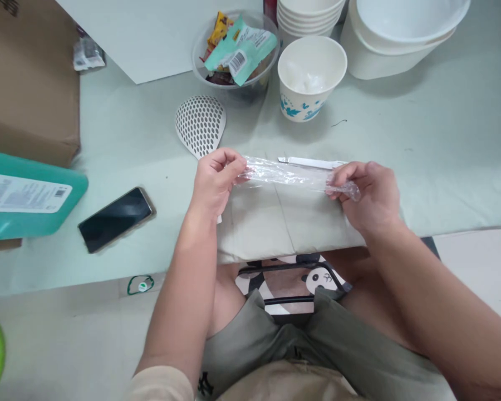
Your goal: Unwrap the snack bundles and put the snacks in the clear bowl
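A strip of clear plastic film is stretched between my two hands above the near part of the table. My left hand pinches its left end between thumb and fingers. At the other end, my right hand is closed on the film, and a crumpled bit sticks out past the fingers. Just behind the film lies a slim white cutter-like tool with a pointed tip, its right end hidden by my right hand. A white perforated skimmer lies beyond my left hand, which covers part of its handle.
At the back stand a patterned paper cup with crumpled clear plastic inside, stacked cups, white tubs and a clear bowl of snack packets. To the left are a phone, a green jug and a cardboard box.
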`<action>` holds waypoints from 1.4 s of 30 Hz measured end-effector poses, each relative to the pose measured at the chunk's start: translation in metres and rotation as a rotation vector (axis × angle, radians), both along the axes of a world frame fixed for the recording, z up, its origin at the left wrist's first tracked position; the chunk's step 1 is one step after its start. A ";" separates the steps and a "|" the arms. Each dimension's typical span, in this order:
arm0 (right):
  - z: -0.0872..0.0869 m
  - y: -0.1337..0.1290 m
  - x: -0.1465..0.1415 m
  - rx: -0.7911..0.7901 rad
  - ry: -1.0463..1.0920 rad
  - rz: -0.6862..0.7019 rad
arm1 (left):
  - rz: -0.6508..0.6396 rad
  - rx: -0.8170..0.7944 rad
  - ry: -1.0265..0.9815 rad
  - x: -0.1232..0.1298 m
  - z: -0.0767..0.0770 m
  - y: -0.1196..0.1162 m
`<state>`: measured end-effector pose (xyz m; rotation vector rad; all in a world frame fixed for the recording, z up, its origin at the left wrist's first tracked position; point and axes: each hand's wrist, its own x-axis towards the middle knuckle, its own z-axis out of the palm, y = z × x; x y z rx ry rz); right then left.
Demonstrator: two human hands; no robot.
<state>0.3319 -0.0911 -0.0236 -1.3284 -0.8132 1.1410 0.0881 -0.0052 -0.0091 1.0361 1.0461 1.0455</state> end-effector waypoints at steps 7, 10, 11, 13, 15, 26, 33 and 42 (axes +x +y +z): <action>0.005 -0.006 -0.007 -0.026 -0.134 0.029 | 0.019 0.044 -0.056 -0.001 -0.006 0.001; 0.004 -0.006 -0.007 -0.018 -0.088 0.027 | 0.037 0.072 -0.124 -0.003 -0.007 0.004; 0.003 -0.006 -0.006 -0.012 -0.078 0.015 | 0.040 0.074 -0.142 -0.005 -0.007 0.005; 0.002 -0.004 -0.003 0.025 -0.064 -0.027 | 0.029 0.072 -0.156 -0.006 -0.005 0.005; 0.003 -0.003 -0.001 0.085 -0.040 -0.072 | -0.021 0.037 -0.150 -0.007 -0.003 0.004; -0.002 -0.017 -0.030 -0.241 0.364 0.510 | -0.405 -0.035 -0.062 0.019 0.001 -0.012; 0.010 -0.018 -0.040 -0.387 0.266 0.641 | -0.354 0.198 0.042 0.015 -0.027 -0.004; 0.010 -0.020 -0.039 -0.458 0.227 0.659 | -0.129 0.365 0.146 0.003 -0.048 0.013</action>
